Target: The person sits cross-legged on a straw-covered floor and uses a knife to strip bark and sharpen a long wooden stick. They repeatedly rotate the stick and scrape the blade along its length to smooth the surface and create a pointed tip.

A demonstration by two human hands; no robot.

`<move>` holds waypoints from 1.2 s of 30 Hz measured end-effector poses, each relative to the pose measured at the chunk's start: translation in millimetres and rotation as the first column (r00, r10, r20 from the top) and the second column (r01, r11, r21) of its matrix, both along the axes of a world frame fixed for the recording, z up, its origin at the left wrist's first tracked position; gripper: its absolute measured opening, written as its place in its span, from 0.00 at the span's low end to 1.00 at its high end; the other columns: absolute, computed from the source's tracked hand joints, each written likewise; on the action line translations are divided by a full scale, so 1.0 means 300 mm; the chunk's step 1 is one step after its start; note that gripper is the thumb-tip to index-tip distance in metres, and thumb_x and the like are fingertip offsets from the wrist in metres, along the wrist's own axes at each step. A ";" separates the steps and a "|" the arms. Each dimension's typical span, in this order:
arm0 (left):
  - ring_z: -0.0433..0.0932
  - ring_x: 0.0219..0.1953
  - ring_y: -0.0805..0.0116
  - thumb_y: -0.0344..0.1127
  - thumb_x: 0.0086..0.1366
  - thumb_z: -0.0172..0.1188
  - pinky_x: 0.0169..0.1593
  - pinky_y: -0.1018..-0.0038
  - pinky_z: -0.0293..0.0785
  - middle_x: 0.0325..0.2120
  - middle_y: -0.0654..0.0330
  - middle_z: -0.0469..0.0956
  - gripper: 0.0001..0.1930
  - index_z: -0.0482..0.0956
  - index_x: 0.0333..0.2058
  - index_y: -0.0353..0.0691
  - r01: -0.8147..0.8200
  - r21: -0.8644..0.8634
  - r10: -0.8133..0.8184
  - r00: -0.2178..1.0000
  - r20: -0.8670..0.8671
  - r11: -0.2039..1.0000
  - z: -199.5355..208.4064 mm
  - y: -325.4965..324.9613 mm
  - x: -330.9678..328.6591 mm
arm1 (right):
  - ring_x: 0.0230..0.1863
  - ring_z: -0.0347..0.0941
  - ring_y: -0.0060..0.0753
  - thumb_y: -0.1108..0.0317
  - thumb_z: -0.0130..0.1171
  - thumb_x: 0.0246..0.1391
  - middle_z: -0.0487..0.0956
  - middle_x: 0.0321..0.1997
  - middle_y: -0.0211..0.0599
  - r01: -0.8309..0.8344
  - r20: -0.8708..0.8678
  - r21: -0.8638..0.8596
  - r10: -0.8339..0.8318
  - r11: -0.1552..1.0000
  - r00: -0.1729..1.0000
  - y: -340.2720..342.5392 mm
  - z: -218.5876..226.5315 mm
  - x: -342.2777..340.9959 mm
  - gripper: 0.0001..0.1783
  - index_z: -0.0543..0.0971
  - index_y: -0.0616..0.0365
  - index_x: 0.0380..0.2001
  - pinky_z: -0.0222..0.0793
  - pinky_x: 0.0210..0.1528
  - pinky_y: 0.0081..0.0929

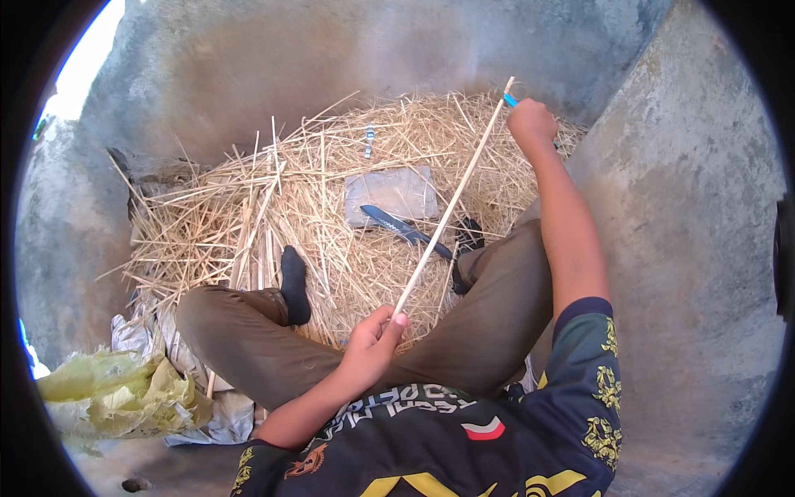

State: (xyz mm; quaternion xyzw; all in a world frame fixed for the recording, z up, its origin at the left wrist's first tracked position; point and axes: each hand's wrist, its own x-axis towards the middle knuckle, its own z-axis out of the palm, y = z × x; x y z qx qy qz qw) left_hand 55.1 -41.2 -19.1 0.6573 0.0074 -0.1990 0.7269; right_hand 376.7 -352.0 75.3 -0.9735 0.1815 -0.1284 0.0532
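A long, thin pale stick (454,199) slants up and to the right across my lap. Its near end is pinched by my left hand (374,346), close to my body. My right arm reaches far out, and my right hand (532,128) is closed on a small blue tool (510,100), which meets the stick near its far end. Most of that tool is hidden in the fist, so its exact kind does not show. Between my feet lies a grey stone block (391,189), with a dark-bladed knife (406,229) resting partly on its near edge.
Straw-like strips and shavings (224,224) cover the floor around my crossed legs. Beyond the block lies a silvery watch-like object (368,141). Concrete walls (687,207) rise ahead and at my right. A crumpled yellow sack (124,398) sits at the lower left.
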 end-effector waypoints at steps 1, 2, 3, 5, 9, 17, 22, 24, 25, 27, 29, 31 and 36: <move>0.52 0.17 0.86 0.40 0.76 0.48 0.20 0.82 0.47 0.16 0.75 0.59 0.11 0.73 0.38 0.40 -0.007 -0.063 0.004 0.998 -0.056 0.998 0.007 0.005 0.010 | 0.44 0.83 0.49 0.64 0.55 0.58 0.85 0.41 0.47 -0.045 -0.005 -0.025 0.045 0.999 0.999 0.027 0.000 -0.013 0.13 0.86 0.56 0.39 0.79 0.42 0.41; 0.51 0.16 0.86 0.40 0.76 0.48 0.20 0.82 0.46 0.16 0.75 0.58 0.11 0.73 0.38 0.41 -0.023 -0.086 0.017 0.998 -0.065 0.996 0.012 0.011 0.022 | 0.42 0.84 0.48 0.65 0.55 0.58 0.85 0.40 0.46 -0.094 -0.009 -0.048 0.094 0.994 0.996 0.063 0.002 -0.028 0.12 0.86 0.56 0.38 0.79 0.41 0.42; 0.51 0.15 0.86 0.40 0.76 0.48 0.19 0.82 0.45 0.16 0.75 0.58 0.11 0.73 0.37 0.41 -0.042 -0.110 0.034 0.997 -0.075 0.993 0.008 0.018 0.037 | 0.41 0.84 0.48 0.65 0.56 0.57 0.85 0.38 0.46 -0.148 -0.014 -0.073 0.147 0.986 0.989 0.108 0.000 -0.043 0.12 0.86 0.56 0.37 0.79 0.40 0.42; 0.50 0.15 0.86 0.41 0.76 0.48 0.18 0.82 0.43 0.16 0.75 0.57 0.11 0.72 0.36 0.42 -0.092 -0.152 0.075 0.991 -0.109 0.984 0.021 0.036 0.057 | 0.38 0.84 0.47 0.66 0.56 0.56 0.85 0.35 0.45 -0.287 -0.034 -0.095 0.285 0.953 0.958 0.214 -0.009 -0.083 0.11 0.85 0.57 0.36 0.79 0.37 0.41; 0.49 0.14 0.86 0.40 0.76 0.49 0.17 0.83 0.42 0.16 0.75 0.57 0.11 0.71 0.34 0.42 -0.206 -0.217 0.170 0.970 -0.173 0.954 0.038 0.076 0.100 | 0.31 0.83 0.44 0.68 0.56 0.55 0.84 0.28 0.42 -0.550 -0.092 -0.139 0.543 0.823 0.835 0.427 -0.049 -0.203 0.09 0.85 0.57 0.30 0.78 0.31 0.38; 0.50 0.14 0.87 0.39 0.75 0.50 0.16 0.83 0.42 0.17 0.74 0.59 0.10 0.70 0.34 0.42 -0.321 -0.188 0.299 0.945 -0.133 0.928 0.028 0.120 0.111 | 0.29 0.83 0.45 0.69 0.56 0.52 0.83 0.28 0.46 -0.738 -0.131 -0.161 0.727 0.656 0.674 0.569 -0.155 -0.246 0.09 0.84 0.59 0.27 0.78 0.29 0.40; 0.52 0.14 0.87 0.39 0.76 0.49 0.16 0.83 0.44 0.16 0.74 0.59 0.10 0.71 0.35 0.41 -0.293 -0.104 0.293 0.956 -0.018 0.950 0.034 0.079 0.068 | 0.33 0.83 0.51 0.68 0.56 0.53 0.84 0.30 0.49 -0.511 -0.027 -0.037 0.511 0.859 0.859 0.461 -0.074 -0.121 0.10 0.85 0.61 0.31 0.78 0.34 0.44; 0.52 0.14 0.87 0.39 0.76 0.49 0.17 0.83 0.45 0.16 0.74 0.60 0.10 0.71 0.35 0.40 -0.263 -0.064 0.266 0.963 0.037 0.963 0.030 0.069 0.047 | 0.35 0.84 0.48 0.69 0.57 0.54 0.84 0.33 0.46 -0.412 -0.017 -0.025 0.411 0.911 0.911 0.395 -0.035 -0.073 0.10 0.85 0.60 0.33 0.79 0.35 0.42; 0.53 0.15 0.87 0.39 0.76 0.49 0.17 0.83 0.46 0.16 0.74 0.60 0.10 0.71 0.35 0.40 -0.245 -0.052 0.248 0.966 0.069 0.968 0.019 0.062 0.036 | 0.37 0.84 0.47 0.69 0.57 0.55 0.85 0.34 0.45 -0.360 -0.011 -0.016 0.360 0.933 0.933 0.364 -0.020 -0.053 0.09 0.85 0.59 0.33 0.79 0.35 0.41; 0.53 0.15 0.87 0.39 0.76 0.49 0.18 0.83 0.47 0.16 0.74 0.61 0.10 0.71 0.35 0.40 -0.221 -0.020 0.222 0.969 0.106 0.975 0.020 0.047 0.023 | 0.38 0.84 0.48 0.68 0.57 0.55 0.85 0.35 0.45 -0.337 0.015 -0.036 0.337 0.941 0.941 0.306 -0.010 -0.033 0.10 0.85 0.59 0.35 0.79 0.36 0.41; 0.54 0.17 0.87 0.39 0.76 0.49 0.19 0.83 0.48 0.16 0.74 0.61 0.11 0.71 0.36 0.40 -0.208 0.020 0.204 0.972 0.118 0.978 0.037 0.031 0.005 | 0.39 0.84 0.48 0.68 0.57 0.56 0.85 0.36 0.45 -0.262 0.037 0.012 0.261 0.965 0.965 0.247 0.000 -0.005 0.10 0.85 0.58 0.36 0.79 0.37 0.41; 0.55 0.17 0.87 0.39 0.76 0.49 0.21 0.83 0.49 0.16 0.74 0.61 0.11 0.71 0.36 0.40 -0.163 0.044 0.155 0.978 0.139 0.986 -0.003 0.016 -0.020 | 0.40 0.84 0.49 0.67 0.58 0.56 0.85 0.36 0.46 -0.134 0.047 0.129 0.129 0.983 0.991 0.186 0.010 0.025 0.10 0.85 0.57 0.36 0.79 0.38 0.42; 0.55 0.19 0.86 0.39 0.76 0.49 0.22 0.83 0.49 0.17 0.75 0.60 0.11 0.71 0.36 0.40 -0.130 0.022 0.127 0.988 0.093 0.991 0.016 0.008 -0.027 | 0.40 0.84 0.47 0.67 0.58 0.56 0.85 0.36 0.47 -0.163 0.071 0.078 0.157 0.984 0.985 0.139 0.031 0.009 0.10 0.85 0.57 0.35 0.79 0.38 0.41</move>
